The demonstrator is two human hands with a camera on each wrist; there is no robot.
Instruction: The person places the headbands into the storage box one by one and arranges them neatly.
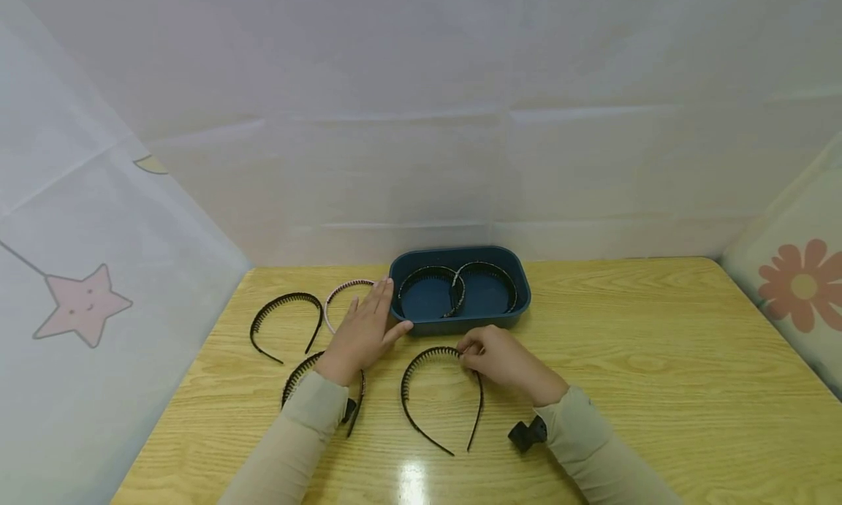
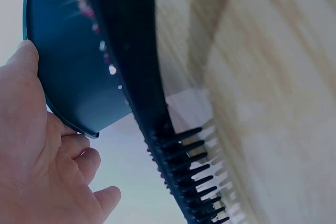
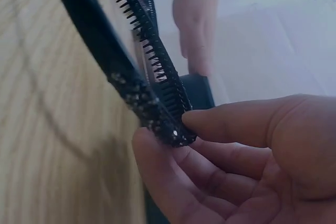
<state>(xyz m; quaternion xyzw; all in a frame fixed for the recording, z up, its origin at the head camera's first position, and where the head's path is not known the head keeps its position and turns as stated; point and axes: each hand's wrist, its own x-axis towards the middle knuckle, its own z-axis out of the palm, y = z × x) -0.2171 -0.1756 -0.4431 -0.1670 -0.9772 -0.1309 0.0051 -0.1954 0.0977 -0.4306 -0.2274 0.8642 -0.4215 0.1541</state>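
Observation:
My right hand point(image 1: 503, 359) pinches a black toothed headband point(image 1: 404, 392) near the top of its arch, between thumb and fingers. Its ends point toward me, and the right wrist view shows sparkly stones point(image 3: 152, 111) on the gripped part. My left hand point(image 1: 365, 326) rests against the left side of a dark blue bin point(image 1: 460, 328), fingers straight and thumb spread at the front corner. Inside the bin lie two dark headbands point(image 1: 515, 289) that overlap. Another black headband point(image 1: 287, 388), set with stones, is partly hidden beneath my left wrist.
A plain black headband point(image 1: 253, 329) lies at the table's left, beside a pink headband point(image 1: 327, 309) partly covered by my left hand. The wooden table point(image 1: 658, 359) extends to the right. A white cloth backdrop point(image 1: 421, 161) stands behind the bin.

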